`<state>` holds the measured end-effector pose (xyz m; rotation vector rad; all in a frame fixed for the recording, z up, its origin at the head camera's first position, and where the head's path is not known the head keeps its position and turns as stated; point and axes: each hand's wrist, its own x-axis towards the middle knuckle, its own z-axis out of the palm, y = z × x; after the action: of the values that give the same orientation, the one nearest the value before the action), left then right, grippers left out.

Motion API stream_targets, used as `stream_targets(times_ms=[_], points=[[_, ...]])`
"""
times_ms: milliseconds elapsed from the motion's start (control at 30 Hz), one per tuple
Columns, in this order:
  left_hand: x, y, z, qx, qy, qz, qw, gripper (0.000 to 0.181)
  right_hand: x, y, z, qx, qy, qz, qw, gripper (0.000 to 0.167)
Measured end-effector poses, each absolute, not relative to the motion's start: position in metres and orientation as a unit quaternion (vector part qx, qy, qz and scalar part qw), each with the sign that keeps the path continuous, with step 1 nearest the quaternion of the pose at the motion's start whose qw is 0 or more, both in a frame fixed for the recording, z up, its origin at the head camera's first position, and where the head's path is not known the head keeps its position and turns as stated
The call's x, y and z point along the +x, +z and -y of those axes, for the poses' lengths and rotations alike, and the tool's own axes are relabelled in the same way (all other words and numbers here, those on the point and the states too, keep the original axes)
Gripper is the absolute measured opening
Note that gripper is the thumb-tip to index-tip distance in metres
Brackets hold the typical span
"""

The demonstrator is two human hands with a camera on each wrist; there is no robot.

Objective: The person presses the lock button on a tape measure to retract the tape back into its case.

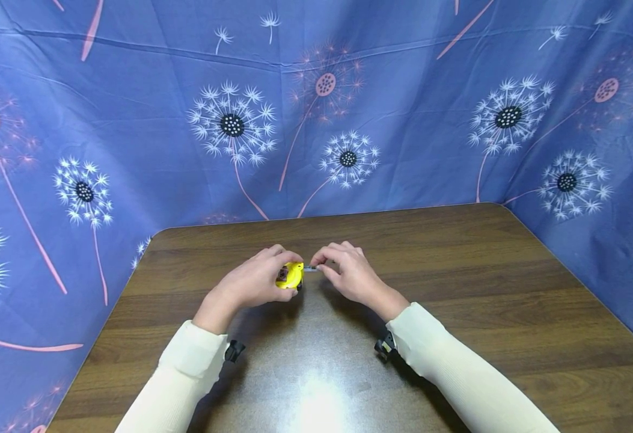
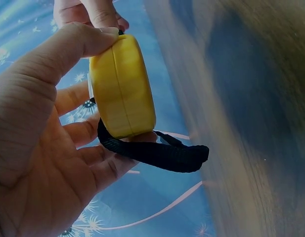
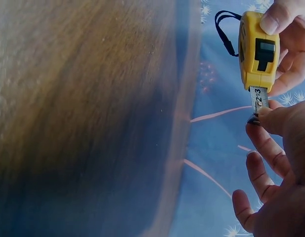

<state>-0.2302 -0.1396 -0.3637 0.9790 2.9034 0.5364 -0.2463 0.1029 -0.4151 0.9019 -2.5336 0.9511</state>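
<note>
A yellow tape measure [image 1: 293, 276] is held above the table by my left hand [image 1: 258, 278], thumb on one side and fingers on the other. Its black wrist strap [image 2: 157, 154] hangs loose from the case in the left wrist view. A short length of metal blade [image 3: 259, 97] with printed numbers sticks out of the case. My right hand [image 1: 351, 273] pinches the end of that blade between thumb and index finger, its other fingers loosely bent. A black lock button [image 3: 265, 53] shows on the case in the right wrist view.
Both hands are over a brown wood-grain table [image 1: 457, 288]. A blue cloth [image 1: 403, 108] with dandelion prints hangs behind it and at both sides. Light glares off the table's near part.
</note>
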Motion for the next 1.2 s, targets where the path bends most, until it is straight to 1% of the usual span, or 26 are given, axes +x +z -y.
stream_targets(times_ms=[533,900,1200], points=[[-0.2300,-0.3628,0.1368,0.316,0.177,-0.932,0.017,0.058,-0.2452,-0.4133,-0.0996,0.308,0.330,0.882,0.138,0.013],[-0.2313,-0.3633,0.1345,0.318,0.180,-0.931,0.024,0.058,-0.2430,-0.4121,-0.0969,0.314,0.331,0.878,0.145,0.012],[-0.2312,-0.3634,0.1343,0.318,0.180,-0.930,0.027,0.058,-0.2444,-0.4131,-0.0964,0.307,0.339,0.880,0.129,0.010]])
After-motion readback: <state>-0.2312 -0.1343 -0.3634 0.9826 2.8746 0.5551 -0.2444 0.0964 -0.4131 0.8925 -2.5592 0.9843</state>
